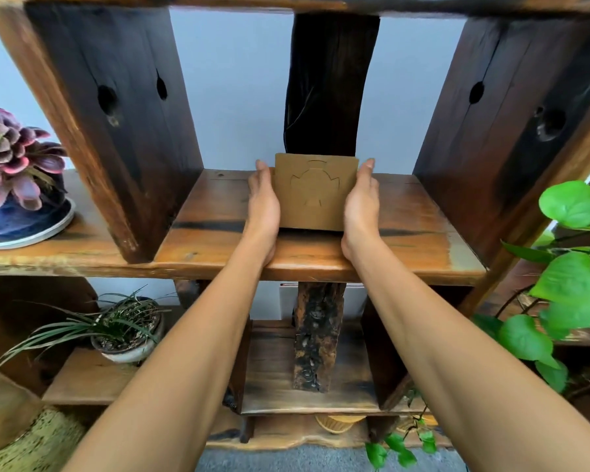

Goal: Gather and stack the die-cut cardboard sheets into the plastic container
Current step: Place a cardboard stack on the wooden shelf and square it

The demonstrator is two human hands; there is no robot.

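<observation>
Both forearms (184,335) stretch to the wooden shelf (218,233), where my left hand (263,199) and right hand (360,199) press flat, fingers straight, against opposite edges of the die-cut cardboard sheet (315,192) (a cut outline shows on its face), tilted over the middle board.

Brown die-cut cardboard sheet (315,191), scored cutout outline on its face, tilted up on the wooden shelf (406,226)

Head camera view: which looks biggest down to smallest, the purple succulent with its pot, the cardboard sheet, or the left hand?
1. Purple succulent with its pot, even though the frame edge cuts it off.
2. Cardboard sheet.
3. Left hand, narrower than the sheet it presses.
</observation>
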